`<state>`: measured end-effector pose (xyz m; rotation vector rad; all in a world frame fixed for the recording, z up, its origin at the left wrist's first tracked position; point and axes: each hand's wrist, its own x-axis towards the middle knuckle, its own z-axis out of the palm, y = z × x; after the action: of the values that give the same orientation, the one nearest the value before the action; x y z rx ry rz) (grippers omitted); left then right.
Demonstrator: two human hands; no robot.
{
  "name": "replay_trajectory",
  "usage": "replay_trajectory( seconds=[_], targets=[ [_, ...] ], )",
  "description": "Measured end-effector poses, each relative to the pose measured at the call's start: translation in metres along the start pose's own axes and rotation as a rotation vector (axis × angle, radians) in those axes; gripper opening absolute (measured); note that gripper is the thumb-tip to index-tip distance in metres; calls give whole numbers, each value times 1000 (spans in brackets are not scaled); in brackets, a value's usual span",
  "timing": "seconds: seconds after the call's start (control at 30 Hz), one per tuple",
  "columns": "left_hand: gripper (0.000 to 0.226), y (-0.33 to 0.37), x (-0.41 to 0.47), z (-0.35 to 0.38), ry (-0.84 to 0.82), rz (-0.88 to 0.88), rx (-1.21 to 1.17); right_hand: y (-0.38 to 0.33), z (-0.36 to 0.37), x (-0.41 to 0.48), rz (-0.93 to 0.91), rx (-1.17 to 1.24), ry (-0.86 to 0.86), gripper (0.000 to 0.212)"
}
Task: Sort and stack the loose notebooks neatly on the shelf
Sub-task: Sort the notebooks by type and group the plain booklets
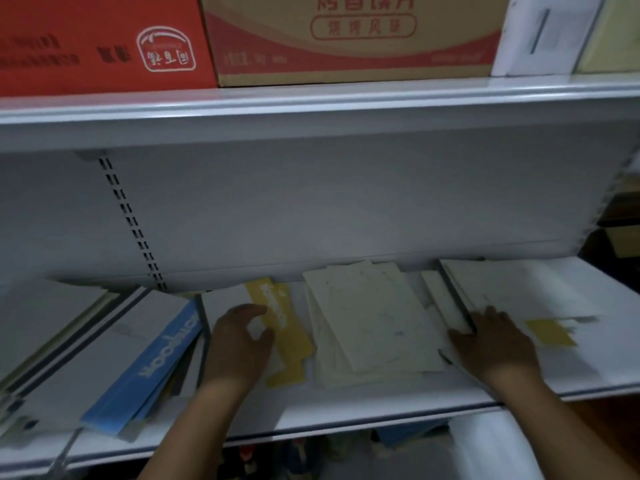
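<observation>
Loose notebooks lie across a white shelf [346,407]. My left hand [239,341] rests with fingers spread on a white notebook with a yellow spine band [291,337]. To its left lies a stack with a blue-spined notebook [152,362] on top. A fanned pile of cream notebooks [370,323] sits in the middle. My right hand [495,337] lies on the left edge of a white notebook with a yellow patch [550,332] at the right; whether it grips that edge I cannot tell.
The upper shelf [311,105] overhangs close above and carries a red carton [97,43] and a tan carton [353,39]. A slotted upright [128,220] runs down the back panel. More white notebooks [52,313] lie at the far left.
</observation>
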<state>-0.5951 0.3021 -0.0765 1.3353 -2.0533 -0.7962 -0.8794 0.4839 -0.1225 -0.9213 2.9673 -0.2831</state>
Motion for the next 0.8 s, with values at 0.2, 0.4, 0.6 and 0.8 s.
replay_trajectory(
  seconds=[0.2,0.4,0.6,0.8],
  targets=[
    [20,47,-12,29,-248,175,-235,3,-22,-9,-113,18,82,28],
    [16,73,-25,57,-386,259,-199,13,-15,-8,57,187,45,75],
    [17,91,-28,66,-418,255,-268,13,-22,-11,-84,20,-34,36],
    [18,109,-32,67,-585,-189,-792,35,-29,-25,-179,405,593,20]
  ],
)
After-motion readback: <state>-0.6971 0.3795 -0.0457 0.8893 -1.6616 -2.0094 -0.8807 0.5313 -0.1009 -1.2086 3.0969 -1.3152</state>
